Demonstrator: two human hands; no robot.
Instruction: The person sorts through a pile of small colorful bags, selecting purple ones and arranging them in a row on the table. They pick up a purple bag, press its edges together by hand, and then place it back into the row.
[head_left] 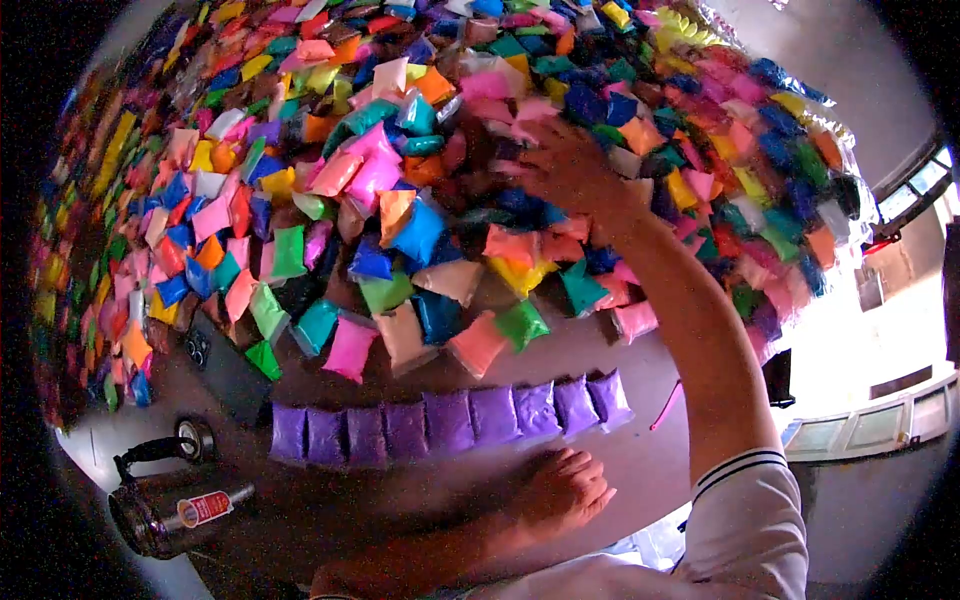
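A large heap of small, brightly coloured packets [414, 232] covers the back of the table. My right hand [570, 170] reaches into the heap among pink and dark packets, its fingers blurred and partly spread; nothing can be made out in it. Nearer to me lies a row of several purple packets [406, 431], side by side. Just in front of that row, my left hand [565, 490] rests near the table's front edge with its fingers curled in; whether anything is inside is hidden.
At the left, a dark phone [225, 365] lies beside the heap. A flask [165, 515] with a red and white label is at the front left, its lid [194, 438] close by. A thin pink strip [665, 407] lies right of the purple row.
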